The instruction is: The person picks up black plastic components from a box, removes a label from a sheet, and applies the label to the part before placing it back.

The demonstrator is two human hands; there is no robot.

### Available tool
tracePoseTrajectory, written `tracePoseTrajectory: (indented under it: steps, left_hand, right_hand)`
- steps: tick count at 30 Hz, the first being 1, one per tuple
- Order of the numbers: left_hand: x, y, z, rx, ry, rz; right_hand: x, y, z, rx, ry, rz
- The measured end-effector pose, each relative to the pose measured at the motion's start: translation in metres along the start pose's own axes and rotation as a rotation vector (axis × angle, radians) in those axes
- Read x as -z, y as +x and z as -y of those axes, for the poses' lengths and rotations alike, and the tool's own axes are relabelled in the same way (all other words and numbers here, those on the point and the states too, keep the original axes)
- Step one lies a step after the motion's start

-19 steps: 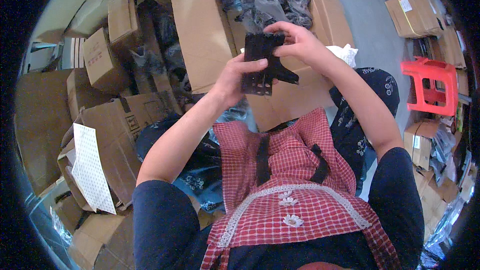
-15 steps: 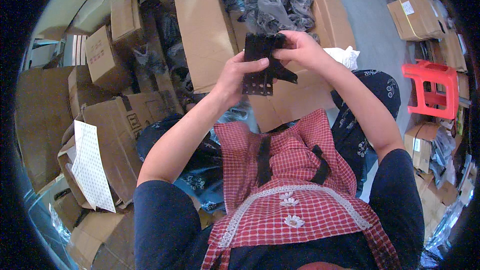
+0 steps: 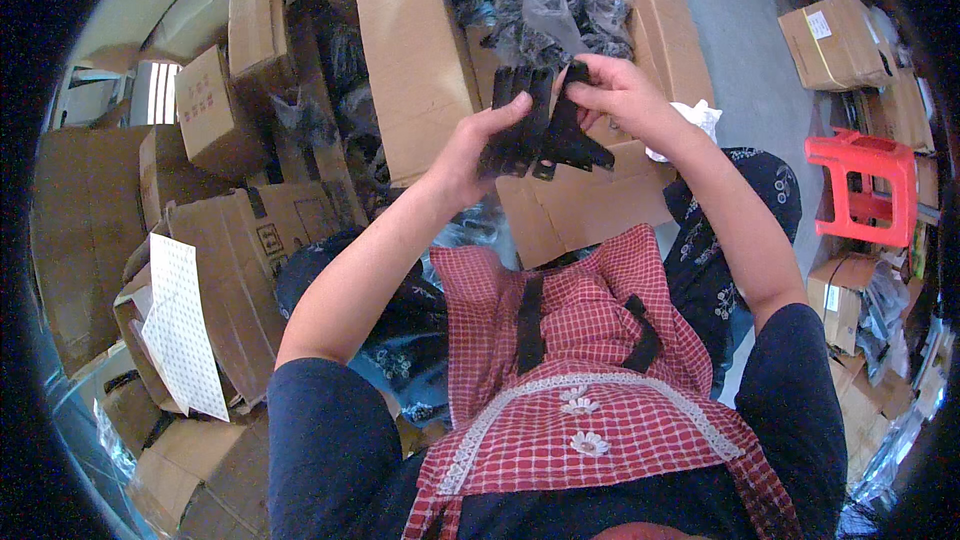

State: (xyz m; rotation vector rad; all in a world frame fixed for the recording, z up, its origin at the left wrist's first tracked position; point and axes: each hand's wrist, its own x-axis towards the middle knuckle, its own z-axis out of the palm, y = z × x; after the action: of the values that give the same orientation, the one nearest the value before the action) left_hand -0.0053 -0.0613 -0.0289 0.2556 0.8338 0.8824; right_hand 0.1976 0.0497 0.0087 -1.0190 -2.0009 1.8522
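In front of the open carton, my left hand [image 3: 468,152] is closed around several flat black strip-like pieces [image 3: 520,118], its thumb lying across them. Small holes show near their lower ends. My right hand [image 3: 622,98] pinches the upper part of another black piece [image 3: 574,140], whose lower end widens into a forked, bracket-like shape. The two lots sit side by side with a narrow gap at the top. Whether they touch lower down, I cannot tell. My left fingers are mostly hidden behind the strips.
The open carton [image 3: 418,70] beyond my hands holds black things in clear plastic bags [image 3: 545,10]. More cartons [image 3: 215,110] crowd the left. A red plastic stool [image 3: 862,185] stands at right, near a strapped carton [image 3: 832,40]. A white dotted sheet [image 3: 187,325] lies at left.
The forked black piece in my right hand has shifted rightward, away from the stack. The pieces in my left hand have fanned into separate strips and tilted.
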Motion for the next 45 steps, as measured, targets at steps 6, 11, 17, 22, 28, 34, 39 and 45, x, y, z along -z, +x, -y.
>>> tracePoseTrajectory:
  steps: [6,11,17,22,28,34,39,45]
  left_hand:
    - [0.005,-0.001,0.002,0.086,0.007,-0.055]
    - [0.01,0.003,0.013,0.147,-0.353,0.245]
    - [-0.007,0.0,0.007,0.098,-0.451,0.167]
    - [-0.006,-0.001,0.009,0.031,-0.437,-0.023]
    - [-0.03,-0.007,0.0,-0.074,-0.399,-0.189]
    - [-0.023,-0.009,0.003,-0.138,-0.376,-0.137]
    - [-0.024,-0.009,-0.001,-0.135,-0.339,-0.047]
    - [-0.026,-0.008,-0.003,-0.139,-0.291,0.005]
  right_hand:
    - [-0.009,-0.019,0.037,0.711,-0.63,-0.001]
    - [-0.047,-0.035,0.042,0.878,-0.689,0.146]
    - [-0.056,-0.036,0.031,0.81,-0.586,0.134]
    - [-0.058,-0.032,0.028,0.734,-0.55,0.053]
    - [-0.057,-0.032,0.028,0.616,-0.444,-0.088]
    - [-0.04,-0.022,0.035,0.595,-0.489,-0.33]
    - [-0.02,-0.012,0.016,0.551,-0.904,-0.336]
    - [-0.011,-0.008,0.015,0.403,-0.753,-0.321]
